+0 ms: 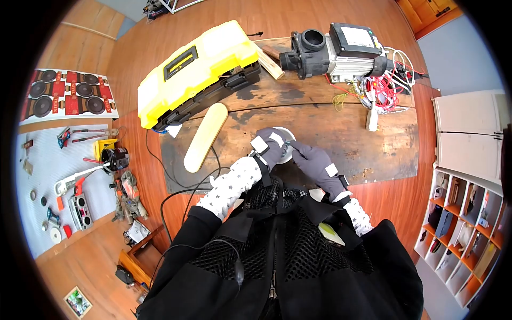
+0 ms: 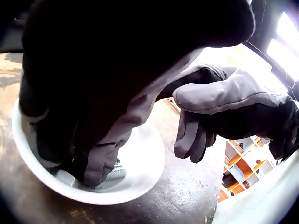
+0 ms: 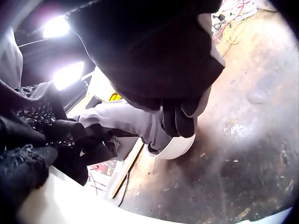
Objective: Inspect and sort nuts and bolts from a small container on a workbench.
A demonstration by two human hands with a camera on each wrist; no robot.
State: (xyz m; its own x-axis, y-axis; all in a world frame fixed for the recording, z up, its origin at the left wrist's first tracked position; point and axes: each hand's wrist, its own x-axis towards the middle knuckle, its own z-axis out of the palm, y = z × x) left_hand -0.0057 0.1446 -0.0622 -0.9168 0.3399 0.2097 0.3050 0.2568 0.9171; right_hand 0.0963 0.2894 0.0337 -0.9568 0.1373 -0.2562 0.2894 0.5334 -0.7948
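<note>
Left hand [image 1: 271,146] lies nearer the ridged metal piece [image 2: 117,174]

Its fingers reach down inside the white bowl [image 2: 148,156], beside the piece; I cannot tell if they grip; the piece's long axis slants toward the right hand [image 1: 320,166], relaxed and open; the bowl stands on the worn wooden table [image 1: 256,117]; beyond are the yellow toolbox [image 1: 213,50] and cubby shelf [image 1: 452,234].

1. The left hand [image 1: 271,146], gloved in grey, reaches into the bowl [image 2: 152,179], fingers pointing down inside its rim; their grip is partly hidden.
2. The right hand [image 1: 318,165], gloved alike, hovers at the bowl's right side, its thumb extended, its other fingers loosely bent.
3. Both forearms, in star-patterned sleeves, angle inward toward the bowl from the torso side.
</note>
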